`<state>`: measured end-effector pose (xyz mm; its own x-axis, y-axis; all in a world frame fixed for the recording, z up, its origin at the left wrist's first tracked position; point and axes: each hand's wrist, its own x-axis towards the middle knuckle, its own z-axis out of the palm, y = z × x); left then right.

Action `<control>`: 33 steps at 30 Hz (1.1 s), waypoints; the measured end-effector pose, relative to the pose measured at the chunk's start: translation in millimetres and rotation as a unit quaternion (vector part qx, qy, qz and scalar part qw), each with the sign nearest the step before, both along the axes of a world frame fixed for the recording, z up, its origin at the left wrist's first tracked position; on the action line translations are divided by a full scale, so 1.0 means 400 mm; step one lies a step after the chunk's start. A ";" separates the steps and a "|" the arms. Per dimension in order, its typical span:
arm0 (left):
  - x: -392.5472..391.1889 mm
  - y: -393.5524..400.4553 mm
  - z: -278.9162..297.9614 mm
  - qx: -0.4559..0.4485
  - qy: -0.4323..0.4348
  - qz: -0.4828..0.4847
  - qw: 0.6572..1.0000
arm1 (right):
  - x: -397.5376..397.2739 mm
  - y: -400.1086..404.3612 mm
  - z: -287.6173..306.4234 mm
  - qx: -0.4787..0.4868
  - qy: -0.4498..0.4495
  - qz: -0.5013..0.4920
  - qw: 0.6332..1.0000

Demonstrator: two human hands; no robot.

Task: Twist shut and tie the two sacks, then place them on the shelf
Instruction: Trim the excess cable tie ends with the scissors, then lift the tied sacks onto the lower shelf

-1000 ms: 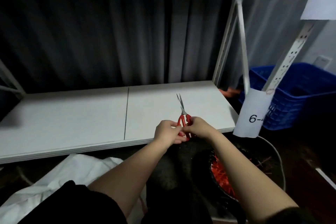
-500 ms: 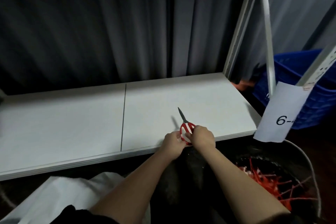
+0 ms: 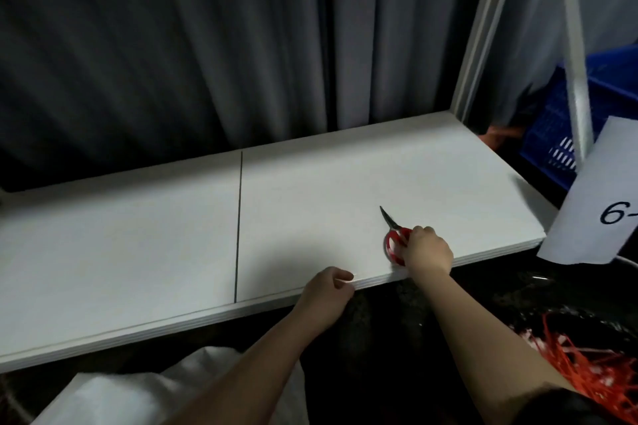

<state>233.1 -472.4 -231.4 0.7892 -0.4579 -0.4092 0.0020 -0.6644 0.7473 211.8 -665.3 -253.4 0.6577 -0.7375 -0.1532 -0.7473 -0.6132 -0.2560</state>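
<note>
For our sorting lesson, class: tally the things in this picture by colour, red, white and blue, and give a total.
Red: 2, the red-handled scissors and the bundle of red plastic ties.
White: 3, the white board shelf, the white woven sack, the white paper label marked "6-".
Blue: 1, the blue plastic crate.
Total: 6.

Bare forearms, black sleeve [image 3: 566,407]

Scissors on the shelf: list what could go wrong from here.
1. The scissors lie close to the shelf front edge under the right hand; a nudge might drop them.
2. They sit where sacks must go; the white sack could snag on the blades.
</note>
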 end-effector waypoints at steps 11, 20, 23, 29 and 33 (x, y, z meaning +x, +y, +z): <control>-0.016 0.046 0.048 -0.009 0.031 -0.004 0.999 | -0.004 0.020 0.025 0.037 0.016 -0.011 0.999; -0.093 0.265 0.345 -0.067 0.025 0.049 0.996 | -0.080 0.197 0.345 0.080 0.064 0.160 0.982; -0.146 0.396 0.435 -0.066 0.005 0.089 0.994 | -0.106 0.343 0.455 0.132 0.082 0.249 0.956; -0.300 0.658 0.538 -0.047 -0.045 0.156 0.986 | -0.220 0.691 0.582 0.129 0.129 0.406 0.895; -0.378 0.801 0.528 -0.019 -0.071 0.207 0.975 | -0.306 0.873 0.576 0.088 0.138 0.488 0.858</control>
